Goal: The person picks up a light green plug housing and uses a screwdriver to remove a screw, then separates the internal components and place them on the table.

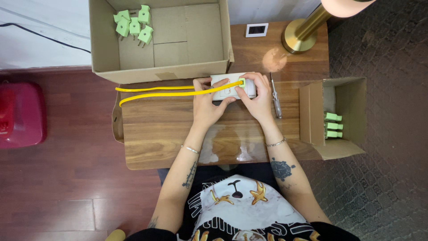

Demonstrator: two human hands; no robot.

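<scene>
Both hands clamped on the white socket block point(229, 87) at the far edge of the wooden table point(169, 129), left hand point(206, 105) with fingers curled over its near end and thumb on top, right hand point(256, 96) pinching the green plug point(242, 82) seated in its face, yellow cable point(156, 91) trailing off left in a double loop. Screwdriver point(275, 96) just beside the right hand, big cardboard box point(160, 40) of loose green plugs right behind (smaller box point(334, 118) to the right holds more). Likely trouble: plug pushed in crooked, or block skidding into the box wall should the left grip slacken; cable loop snagging on the table corner too.
</scene>
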